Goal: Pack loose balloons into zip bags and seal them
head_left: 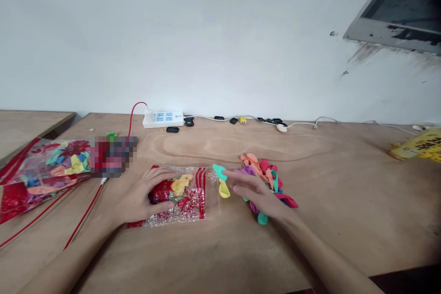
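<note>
A clear plastic bag [182, 216] with red print and red stripes lies flat in front of me, several colourful balloons bunched inside. My left hand [144, 195] is closed over its left end, fingers on the far side and thumb on the near side. Past the bag's right end lie a teal balloon [219, 172] and a yellow balloon [224, 189]. My right hand [258, 190] is open, fingers stretched to the left, with a fingertip at the teal balloon. Under and behind that hand is a loose pile of balloons [267, 172] in orange, red, purple, green and blue.
At left lie more balloon bags [65, 161], beside a pixelated object [113, 156] with a red cable [87, 209]. A white power strip [163, 119] and small black items [172, 129] sit along the wall. A yellow packet [416, 144] is at far right.
</note>
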